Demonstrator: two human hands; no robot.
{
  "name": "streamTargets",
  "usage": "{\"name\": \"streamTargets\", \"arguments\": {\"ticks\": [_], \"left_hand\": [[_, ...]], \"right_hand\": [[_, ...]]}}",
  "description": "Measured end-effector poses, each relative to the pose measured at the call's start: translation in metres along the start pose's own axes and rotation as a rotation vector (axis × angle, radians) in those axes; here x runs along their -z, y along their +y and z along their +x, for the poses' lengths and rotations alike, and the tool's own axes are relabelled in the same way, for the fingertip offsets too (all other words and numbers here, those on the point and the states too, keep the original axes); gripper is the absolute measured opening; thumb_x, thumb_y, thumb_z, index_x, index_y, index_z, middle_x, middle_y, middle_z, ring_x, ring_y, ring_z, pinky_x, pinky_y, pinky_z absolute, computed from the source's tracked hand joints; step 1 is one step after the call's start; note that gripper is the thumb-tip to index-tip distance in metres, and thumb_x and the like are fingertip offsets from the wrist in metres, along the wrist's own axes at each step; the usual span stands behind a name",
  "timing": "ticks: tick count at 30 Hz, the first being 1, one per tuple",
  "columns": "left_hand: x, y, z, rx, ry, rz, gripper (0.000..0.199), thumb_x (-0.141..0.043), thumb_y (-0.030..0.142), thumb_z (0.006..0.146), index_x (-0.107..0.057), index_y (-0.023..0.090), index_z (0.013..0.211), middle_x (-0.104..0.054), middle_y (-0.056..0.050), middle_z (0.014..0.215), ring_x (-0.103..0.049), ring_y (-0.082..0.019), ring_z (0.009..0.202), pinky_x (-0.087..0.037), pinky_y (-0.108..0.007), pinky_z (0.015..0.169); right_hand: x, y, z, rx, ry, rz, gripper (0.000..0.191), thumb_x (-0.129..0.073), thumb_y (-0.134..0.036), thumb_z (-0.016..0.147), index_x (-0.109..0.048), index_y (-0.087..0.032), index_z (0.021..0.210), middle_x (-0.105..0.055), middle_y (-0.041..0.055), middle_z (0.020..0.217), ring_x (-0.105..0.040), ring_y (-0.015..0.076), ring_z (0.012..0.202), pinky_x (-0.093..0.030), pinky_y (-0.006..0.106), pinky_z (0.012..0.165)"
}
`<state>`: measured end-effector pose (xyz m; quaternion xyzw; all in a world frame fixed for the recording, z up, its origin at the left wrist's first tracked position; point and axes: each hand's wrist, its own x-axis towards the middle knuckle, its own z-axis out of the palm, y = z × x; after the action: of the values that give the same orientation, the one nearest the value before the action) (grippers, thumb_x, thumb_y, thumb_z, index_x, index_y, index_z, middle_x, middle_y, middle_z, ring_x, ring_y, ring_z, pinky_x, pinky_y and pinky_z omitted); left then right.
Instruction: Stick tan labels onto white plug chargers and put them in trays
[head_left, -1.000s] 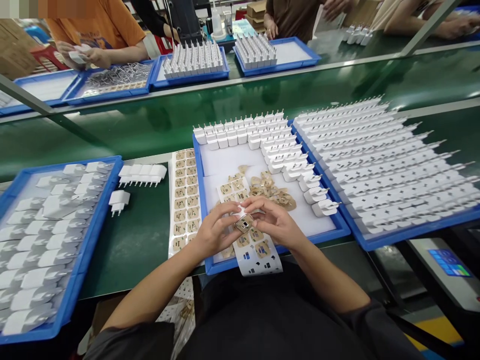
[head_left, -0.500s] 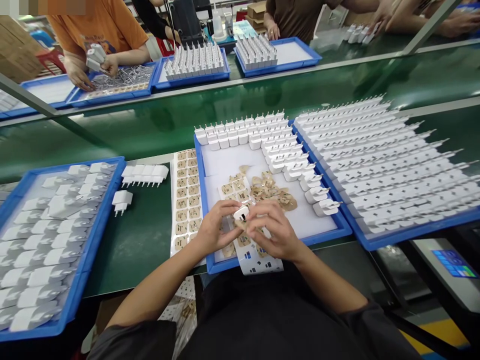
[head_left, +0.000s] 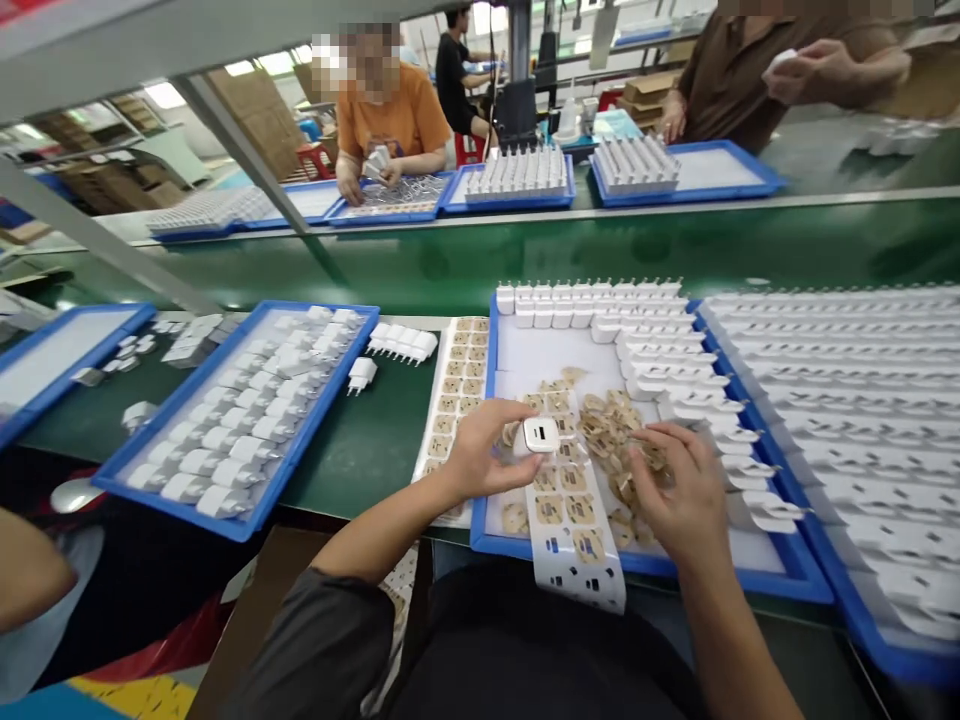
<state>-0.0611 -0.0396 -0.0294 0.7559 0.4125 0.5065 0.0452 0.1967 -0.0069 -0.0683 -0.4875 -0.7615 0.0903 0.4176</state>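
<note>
The left hand (head_left: pixel 491 450) pinches a white charger (head_left: pixel 541 434) by its sides, port end toward the camera, above the tray (head_left: pixel 525 360) at twelve o'clock. It looks light, stiff and slick, best gripped by its side walls, clear of the ports. The right hand (head_left: pixel 679 485), at one o'clock, has fingers curled over the tan film pieces (head_left: pixel 611 420), perhaps pinching one; blur hides it. The sticker sheet (head_left: pixel 551 510) looks thin, floppy and easily creased, so its edge suits fingertips.
</note>
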Motion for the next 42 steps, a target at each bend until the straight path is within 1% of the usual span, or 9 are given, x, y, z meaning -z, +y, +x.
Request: {"name": "streamTargets", "arguments": {"ticks": [5,10,14,19,24,29,33,37,42], "left_hand": [[0.057,-0.017,0.010,0.179,0.037,0.467,0.030,-0.067,0.035,0.082,-0.064,0.020,0.107,-0.070,-0.005,0.089,-0.062,-0.021,0.084,-0.048,-0.037,0.080],[0.108,-0.086,-0.025,0.513,0.008,1.022,0.034,-0.058,0.043,0.086,-0.069,0.018,0.106,-0.072,-0.011,0.098,-0.058,-0.033,0.103,-0.033,-0.050,0.099],[0.124,-0.129,-0.052,0.659,-0.097,1.183,0.036,-0.053,0.042,0.086,-0.070,0.015,0.101,-0.070,-0.016,0.099,-0.053,-0.036,0.109,-0.026,-0.051,0.103],[0.126,-0.135,-0.056,0.724,-0.111,1.171,0.045,-0.049,0.042,0.087,-0.065,0.013,0.117,-0.063,-0.019,0.113,-0.048,-0.038,0.114,-0.030,-0.051,0.100],[0.105,-0.100,-0.038,0.620,-0.137,0.940,0.047,-0.051,0.042,0.089,-0.060,0.014,0.125,-0.061,-0.016,0.109,-0.053,-0.033,0.108,-0.041,-0.047,0.096],[0.046,-0.020,-0.019,0.216,-0.606,0.367,0.037,-0.053,0.042,0.093,-0.062,0.025,0.124,-0.063,-0.009,0.120,-0.058,-0.026,0.112,-0.047,-0.040,0.096],[-0.002,0.029,-0.029,-0.038,-0.844,0.215,0.062,-0.055,0.057,0.088,-0.048,0.024,0.140,-0.048,-0.012,0.145,-0.042,-0.032,0.136,-0.034,-0.049,0.112],[-0.030,0.044,-0.051,-0.084,-0.897,0.246,0.075,-0.051,0.062,0.088,-0.035,0.019,0.148,-0.038,-0.016,0.153,-0.032,-0.031,0.144,-0.023,-0.052,0.117],[-0.037,0.048,-0.062,-0.101,-0.884,0.298,0.068,-0.055,0.051,0.091,-0.037,0.016,0.146,-0.038,-0.016,0.153,-0.032,-0.032,0.144,-0.020,-0.051,0.119]], "right_hand": [[0.000,0.001,-0.002,0.042,-0.066,0.048,0.019,-0.055,-0.030,0.089,-0.064,-0.022,0.104,-0.060,0.0108,0.109,-0.060,0.0276,0.106,-0.050,0.045,0.094],[-0.002,-0.001,-0.004,0.061,-0.108,0.100,0.018,-0.054,-0.029,0.090,-0.064,-0.023,0.104,-0.061,0.0101,0.109,-0.060,0.0269,0.107,-0.049,0.046,0.096],[-0.003,0.000,-0.006,0.086,-0.137,0.157,0.016,-0.055,-0.028,0.090,-0.064,-0.023,0.103,-0.061,0.0101,0.109,-0.061,0.0262,0.106,-0.050,0.045,0.094],[-0.001,-0.002,-0.007,0.085,-0.151,0.182,0.014,-0.055,-0.026,0.091,-0.065,-0.023,0.099,-0.063,0.0099,0.106,-0.062,0.0263,0.103,-0.051,0.045,0.092],[0.003,-0.013,-0.007,0.071,-0.121,0.249,0.014,-0.054,-0.023,0.090,-0.067,-0.023,0.097,-0.067,0.0086,0.100,-0.063,0.0258,0.099,-0.051,0.043,0.088],[0.011,-0.030,-0.020,0.119,-0.286,0.324,0.016,-0.052,-0.020,0.092,-0.065,-0.025,0.100,-0.068,0.0066,0.093,-0.062,0.0229,0.090,-0.051,0.039,0.081],[0.020,-0.035,-0.042,0.142,-0.405,0.198,0.014,-0.054,-0.022,0.092,-0.064,-0.024,0.102,-0.067,0.0071,0.096,-0.059,0.0237,0.090,-0.046,0.040,0.079],[0.032,-0.030,-0.061,0.104,-0.476,0.065,0.019,-0.060,-0.032,0.090,-0.064,-0.024,0.107,-0.065,0.0093,0.104,-0.057,0.0268,0.098,-0.044,0.042,0.081],[0.037,-0.031,-0.069,0.068,-0.502,0.100,0.016,-0.059,-0.031,0.091,-0.065,-0.024,0.105,-0.066,0.0087,0.105,-0.057,0.0254,0.098,-0.043,0.042,0.082]]}}
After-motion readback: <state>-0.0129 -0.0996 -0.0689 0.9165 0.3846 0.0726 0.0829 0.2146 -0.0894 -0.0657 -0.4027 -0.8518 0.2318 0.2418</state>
